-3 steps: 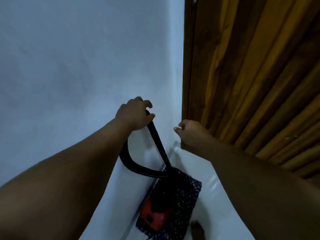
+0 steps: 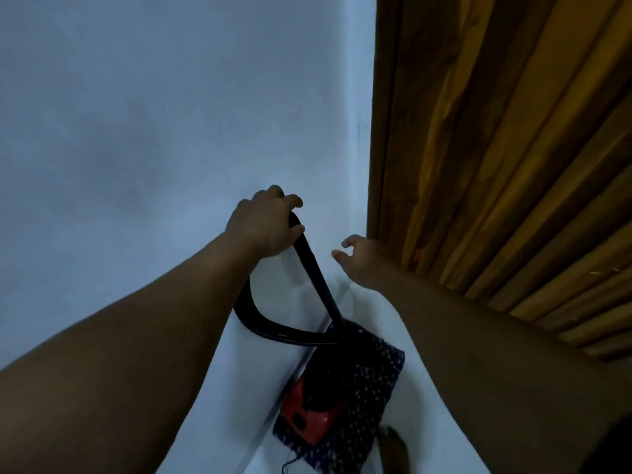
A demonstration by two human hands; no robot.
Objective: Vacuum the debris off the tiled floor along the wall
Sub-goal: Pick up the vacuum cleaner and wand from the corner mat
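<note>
My left hand (image 2: pixel 265 227) grips the top bend of a black vacuum hose (image 2: pixel 316 278), held up in front of the pale wall (image 2: pixel 154 131). The hose runs down to a red and black vacuum cleaner (image 2: pixel 307 415) that sits on a dark dotted mat (image 2: pixel 372 378) on the white tiled floor (image 2: pixel 410 388). My right hand (image 2: pixel 359 260) hovers beside the hose near the door's edge, fingers loosely curled and holding nothing. No debris shows on the floor from here.
A wooden slatted door (image 2: pixel 496 148) fills the right side, close to my right arm. A thin black cord (image 2: pixel 290 463) trails off the mat's near edge. My foot (image 2: pixel 393 453) stands on the floor beside the mat.
My right hand has loosened slightly, its fingers spreading a little. The left hand keeps its hold on the hose.
</note>
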